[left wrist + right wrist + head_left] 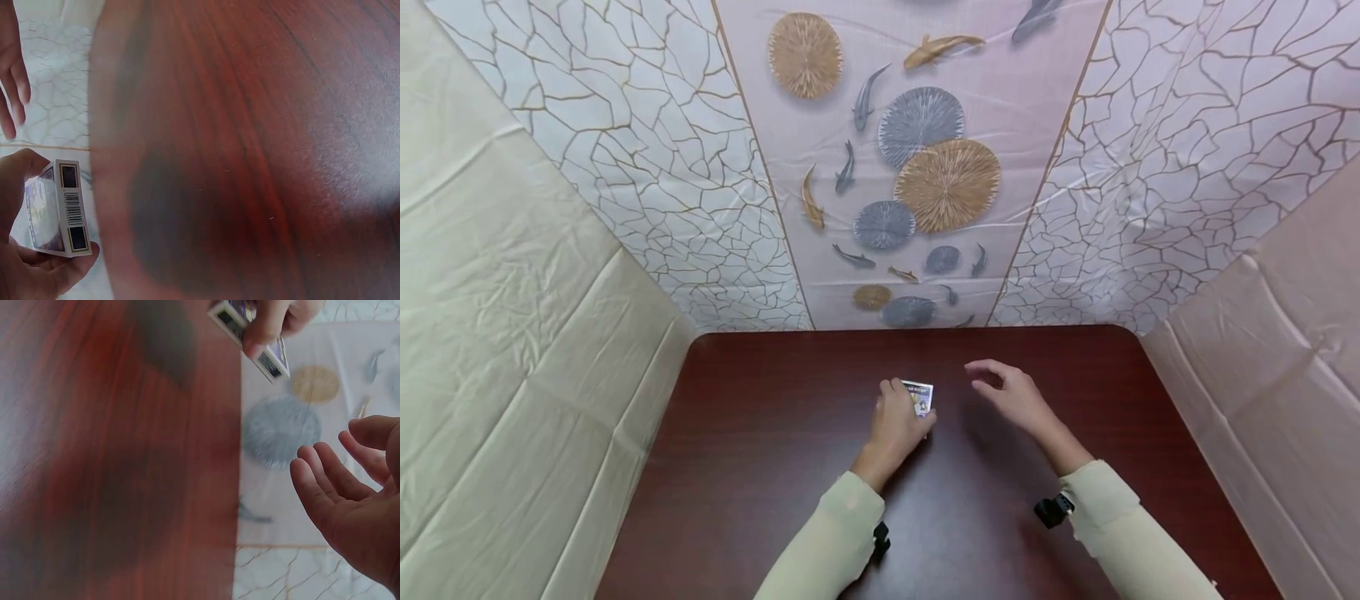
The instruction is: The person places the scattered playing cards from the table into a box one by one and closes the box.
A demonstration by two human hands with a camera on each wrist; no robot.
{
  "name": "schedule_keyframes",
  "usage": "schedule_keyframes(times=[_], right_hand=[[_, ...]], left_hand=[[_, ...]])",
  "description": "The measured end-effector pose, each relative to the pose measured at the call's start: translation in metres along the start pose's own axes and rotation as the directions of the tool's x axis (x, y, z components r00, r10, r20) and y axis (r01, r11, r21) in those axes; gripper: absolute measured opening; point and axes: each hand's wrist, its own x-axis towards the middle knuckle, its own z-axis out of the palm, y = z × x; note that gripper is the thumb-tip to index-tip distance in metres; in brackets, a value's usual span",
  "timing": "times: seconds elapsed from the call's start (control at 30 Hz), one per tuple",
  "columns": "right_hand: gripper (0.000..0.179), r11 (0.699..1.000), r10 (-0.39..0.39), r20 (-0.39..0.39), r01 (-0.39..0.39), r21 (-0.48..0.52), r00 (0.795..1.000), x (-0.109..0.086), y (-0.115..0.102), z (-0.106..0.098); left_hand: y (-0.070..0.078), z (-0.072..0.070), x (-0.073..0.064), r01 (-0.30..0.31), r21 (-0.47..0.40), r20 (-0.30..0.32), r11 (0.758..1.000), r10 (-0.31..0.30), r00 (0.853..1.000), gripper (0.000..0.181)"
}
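Observation:
My left hand grips a small flat box between thumb and fingers, over the middle of the table. In the left wrist view the box turns a white narrow side with a barcode and dark squares to the camera; a printed picture covers its broad face. The right wrist view has the box at the top, partly covered by the left thumb. To the right of the box, apart from it, my right hand hovers with relaxed, slightly bent fingers and nothing in them.
A dark red-brown wooden table lies under both hands. Behind it hangs a cloth printed with fish and round leaves. Pale padded panels stand on the left and on the right.

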Motion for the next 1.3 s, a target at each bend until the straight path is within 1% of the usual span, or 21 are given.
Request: schedule_keyframes(times=[0.07,0.17,0.27,0.3,0.4,0.53,0.67,0.73,0.8,0.97,1.13,1.3], right_hand=[[0.033,1.000,0.022,0.001,-0.022,-0.014,1.000,-0.002,0.009,-0.001],[0.033,0.998,0.048,0.004,-0.048,-0.030,0.999,-0.006,0.020,-0.004],[0.033,0.997,0.065,0.001,-0.065,-0.031,0.998,-0.010,0.028,-0.008],[0.033,0.997,0.065,0.003,-0.065,-0.032,0.998,-0.011,0.031,-0.009],[0.032,0.997,0.068,0.018,-0.068,-0.027,0.998,-0.016,0.037,-0.010],[0.030,0.997,0.082,0.046,-0.081,-0.014,0.996,-0.022,0.044,-0.011],[0.030,0.996,0.084,0.058,-0.085,0.013,0.995,-0.025,0.046,-0.012],[0.030,0.996,0.083,0.055,-0.084,0.016,0.995,-0.026,0.046,-0.013],[0.029,0.996,0.082,0.055,-0.083,0.017,0.995,-0.027,0.046,-0.013],[0.029,0.995,0.093,0.060,-0.094,0.014,0.994,-0.030,0.050,-0.011],[0.029,0.996,0.088,0.053,-0.089,0.014,0.995,-0.034,0.054,-0.010],[0.027,0.996,0.086,0.056,-0.087,0.013,0.995,-0.035,0.055,-0.010]], left_hand=[[-0.001,0.005,0.001,0.002,0.036,0.019,0.999,-0.003,1.000,0.071],[-0.002,0.011,0.004,0.017,0.082,0.070,0.996,-0.023,0.997,0.071],[0.000,0.018,0.006,0.033,0.101,0.117,0.994,-0.044,0.992,0.071],[0.000,0.020,0.006,0.037,0.099,0.123,0.994,-0.049,0.991,0.070],[0.001,0.027,0.006,0.026,0.127,0.141,0.992,-0.044,0.989,0.068],[-0.001,0.037,0.005,-0.009,0.202,0.165,0.979,-0.025,0.986,0.065],[0.001,0.044,0.005,-0.020,0.236,0.147,0.972,-0.015,0.989,0.061],[0.003,0.045,0.006,-0.010,0.233,0.137,0.972,-0.023,0.990,0.062],[0.006,0.046,0.006,0.005,0.228,0.143,0.974,-0.038,0.989,0.064],[0.011,0.050,0.005,0.000,0.257,0.166,0.966,-0.044,0.985,0.070],[0.014,0.055,0.003,-0.019,0.297,0.149,0.955,-0.026,0.989,0.075],[0.016,0.059,0.002,-0.039,0.344,0.120,0.938,-0.002,0.993,0.076]])
